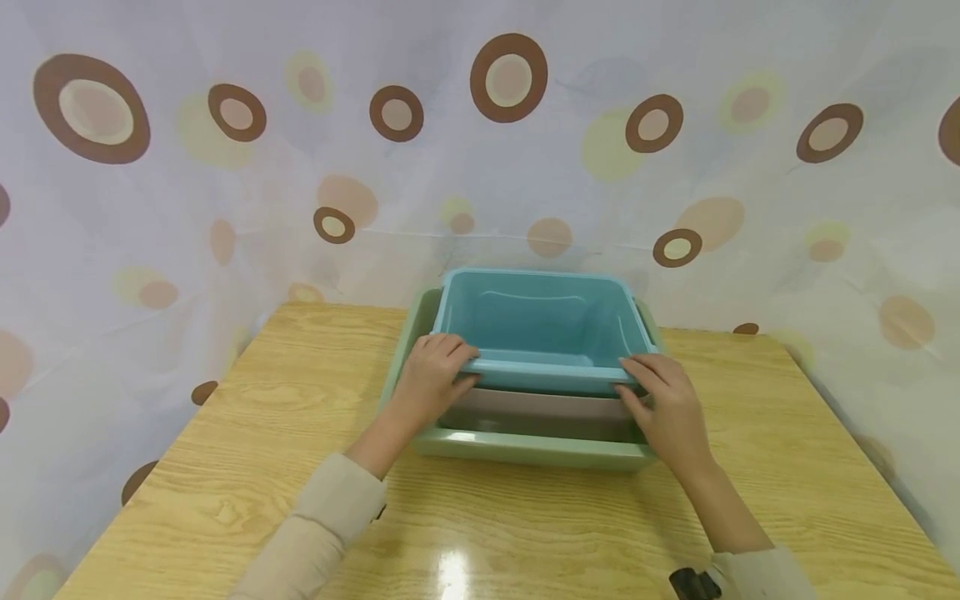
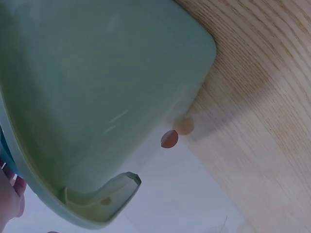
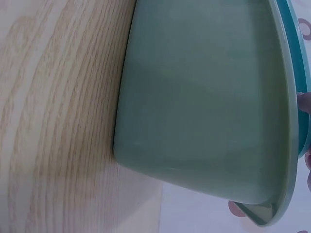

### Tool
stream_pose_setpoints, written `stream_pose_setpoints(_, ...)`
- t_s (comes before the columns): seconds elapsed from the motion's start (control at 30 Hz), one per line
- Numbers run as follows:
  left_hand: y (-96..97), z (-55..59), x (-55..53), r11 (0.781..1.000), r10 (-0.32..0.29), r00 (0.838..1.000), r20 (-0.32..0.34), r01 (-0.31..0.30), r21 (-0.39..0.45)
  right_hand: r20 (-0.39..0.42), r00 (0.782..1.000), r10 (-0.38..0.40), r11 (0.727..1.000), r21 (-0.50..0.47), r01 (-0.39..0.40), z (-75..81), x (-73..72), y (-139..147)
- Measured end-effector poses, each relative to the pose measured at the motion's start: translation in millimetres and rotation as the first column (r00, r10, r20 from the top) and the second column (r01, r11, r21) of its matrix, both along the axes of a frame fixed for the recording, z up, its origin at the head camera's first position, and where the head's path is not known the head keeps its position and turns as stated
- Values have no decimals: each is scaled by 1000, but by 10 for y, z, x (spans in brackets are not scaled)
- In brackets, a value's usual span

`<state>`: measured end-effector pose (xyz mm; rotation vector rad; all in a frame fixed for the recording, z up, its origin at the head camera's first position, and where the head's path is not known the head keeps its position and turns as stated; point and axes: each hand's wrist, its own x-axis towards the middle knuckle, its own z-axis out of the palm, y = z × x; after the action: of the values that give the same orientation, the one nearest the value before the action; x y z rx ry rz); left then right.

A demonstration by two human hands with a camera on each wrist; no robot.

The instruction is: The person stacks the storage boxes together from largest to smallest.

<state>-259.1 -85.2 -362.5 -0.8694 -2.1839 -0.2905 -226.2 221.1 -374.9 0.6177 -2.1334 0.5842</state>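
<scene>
Three plastic bins sit nested in the head view. The light blue bin (image 1: 547, 374) is innermost, tilted with its inside facing me. A grey-brown bin (image 1: 551, 410) lies around it, and the green bin (image 1: 532, 451) is outermost on the table. My left hand (image 1: 431, 377) grips the near rim of the blue bin at its left corner. At the right corner of that rim, my right hand (image 1: 671, 410) pinches it between thumb and fingers. Both wrist views mostly show the green bin's outer wall (image 2: 112, 92), with only fingertips (image 3: 305, 102) at the edge.
Underneath is a wooden table (image 1: 300, 400) with light grain. A pale curtain (image 1: 420, 192) with brown ringed circles hangs behind the bins and along both sides of the table.
</scene>
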Motion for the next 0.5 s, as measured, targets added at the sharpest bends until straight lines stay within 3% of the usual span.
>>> stream_pose_setpoints(0.2,-91,6,40,997,-6,1000,7,6,78,-9,1000,10,997,-73,-10,1,58,48)
stream_pose_setpoints(0.5,-265,-65,107,987,5,999,40,-12,160,-121,992,26,991,-128,-41,-20,99,111)
